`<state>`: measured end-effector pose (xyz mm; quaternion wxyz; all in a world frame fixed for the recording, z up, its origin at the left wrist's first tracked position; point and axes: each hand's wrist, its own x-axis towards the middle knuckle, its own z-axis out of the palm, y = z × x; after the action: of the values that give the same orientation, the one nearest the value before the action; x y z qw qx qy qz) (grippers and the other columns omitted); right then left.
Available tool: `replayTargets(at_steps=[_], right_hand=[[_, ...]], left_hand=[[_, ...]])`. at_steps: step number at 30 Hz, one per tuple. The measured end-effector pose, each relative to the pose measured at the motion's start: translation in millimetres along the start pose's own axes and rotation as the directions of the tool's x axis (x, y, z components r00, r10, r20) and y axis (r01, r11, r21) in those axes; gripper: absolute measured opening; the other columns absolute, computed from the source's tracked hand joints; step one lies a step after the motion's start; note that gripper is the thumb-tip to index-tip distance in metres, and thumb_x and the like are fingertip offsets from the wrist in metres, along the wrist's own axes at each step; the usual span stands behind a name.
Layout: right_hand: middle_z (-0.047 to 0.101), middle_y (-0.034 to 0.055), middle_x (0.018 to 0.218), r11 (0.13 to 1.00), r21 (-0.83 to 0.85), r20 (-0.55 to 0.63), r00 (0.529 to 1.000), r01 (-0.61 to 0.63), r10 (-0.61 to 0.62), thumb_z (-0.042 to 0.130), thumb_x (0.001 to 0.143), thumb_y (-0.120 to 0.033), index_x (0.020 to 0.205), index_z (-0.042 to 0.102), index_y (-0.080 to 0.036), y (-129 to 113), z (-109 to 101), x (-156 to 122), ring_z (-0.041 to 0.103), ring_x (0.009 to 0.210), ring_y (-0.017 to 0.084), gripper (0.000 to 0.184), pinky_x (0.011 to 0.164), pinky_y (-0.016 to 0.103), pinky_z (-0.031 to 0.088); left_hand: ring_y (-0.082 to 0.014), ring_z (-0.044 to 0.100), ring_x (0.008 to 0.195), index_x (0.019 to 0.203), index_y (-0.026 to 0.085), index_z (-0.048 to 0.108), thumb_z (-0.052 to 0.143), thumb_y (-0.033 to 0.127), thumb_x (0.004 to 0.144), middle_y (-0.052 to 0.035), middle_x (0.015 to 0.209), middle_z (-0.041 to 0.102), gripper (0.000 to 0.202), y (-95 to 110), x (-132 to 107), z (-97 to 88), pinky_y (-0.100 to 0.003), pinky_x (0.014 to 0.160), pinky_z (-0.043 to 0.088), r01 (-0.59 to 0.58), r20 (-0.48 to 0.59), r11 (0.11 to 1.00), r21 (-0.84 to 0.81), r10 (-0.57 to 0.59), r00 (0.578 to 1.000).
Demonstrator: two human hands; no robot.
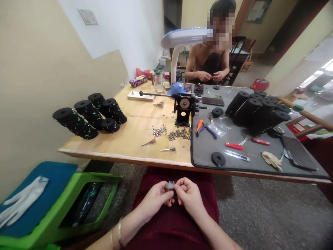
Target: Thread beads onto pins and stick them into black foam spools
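Above my lap, my left hand [164, 194] is closed around a small tuft of pale grey bristles [170, 185] that fan upward. A yellow bit shows below its fingers; I cannot tell whether it belongs to the tuft. My right hand [186, 193] pinches at the tuft's right side, with its fingertips touching it. Just beyond, on the wooden table [130, 139], lie two thin brush-like pieces, one orange [149, 142] and one white [168, 149]. Behind them are a pile of small coloured beads [159, 131] and a pile of metal bits [179, 134].
A black hand-cranked device [183, 109] and a desk lamp [177, 62] stand mid-table. Black foam spools [78, 123] stand left, more [249, 111] right. Pliers [205, 129] and a red-handled tool [234, 146] lie on the grey mat [208, 152]. A person [208, 66] sits opposite. A green stool [70, 184] stands left.
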<state>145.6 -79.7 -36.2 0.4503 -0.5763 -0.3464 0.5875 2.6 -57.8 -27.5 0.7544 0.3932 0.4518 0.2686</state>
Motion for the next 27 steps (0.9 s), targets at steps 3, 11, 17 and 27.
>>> replayTargets(at_steps=[3,11,17,27], right_hand=[[0.044,-0.0102,0.033,0.999,0.039,0.000,1.000,-0.029,0.029,0.067,0.070,-0.047,0.066,0.051,-0.018,2.7,-0.7,0.5,0.030,0.030,0.004,0.033,0.037,0.018,0.023],[0.045,-0.0098,0.033,0.992,0.102,0.036,0.996,-0.080,0.077,0.069,0.068,-0.049,0.067,0.052,-0.017,8.4,-3.1,2.0,0.028,0.031,0.004,0.036,0.037,0.018,0.018],[0.045,-0.0101,0.034,0.982,0.142,0.054,0.991,-0.126,0.120,0.070,0.067,-0.050,0.068,0.051,-0.017,12.0,-6.3,2.0,0.027,0.030,0.003,0.038,0.036,0.018,0.015],[0.046,-0.0098,0.035,0.966,0.124,0.247,0.950,-0.225,0.190,0.071,0.066,-0.048,0.065,0.054,-0.016,7.8,-6.4,-3.9,0.024,0.030,0.002,0.037,0.037,0.019,0.012]], left_hand=[[-0.0117,0.058,0.064,0.083,0.014,0.060,0.077,0.030,0.067,-0.0013,0.073,0.061,0.029,0.4,-0.4,0.0,-0.023,0.058,0.043,0.037,0.007,0.992,-0.121,-0.037,0.999],[-0.0099,0.053,0.059,0.075,0.014,0.057,0.077,0.033,0.068,0.0015,0.066,0.055,0.029,-1.5,3.8,1.6,-0.021,0.054,0.039,0.018,0.001,0.992,-0.125,-0.018,1.000],[-0.0085,0.050,0.056,0.074,0.014,0.056,0.075,0.040,0.069,0.0025,0.062,0.053,0.032,-5.1,6.6,-1.2,-0.020,0.053,0.037,0.041,-0.003,0.987,-0.156,-0.042,0.999],[-0.0081,0.046,0.055,0.072,0.016,0.053,0.074,0.039,0.069,0.0039,0.064,0.049,0.032,-9.7,8.7,-3.5,-0.020,0.052,0.036,-0.015,-0.047,0.994,-0.113,0.010,0.999]])
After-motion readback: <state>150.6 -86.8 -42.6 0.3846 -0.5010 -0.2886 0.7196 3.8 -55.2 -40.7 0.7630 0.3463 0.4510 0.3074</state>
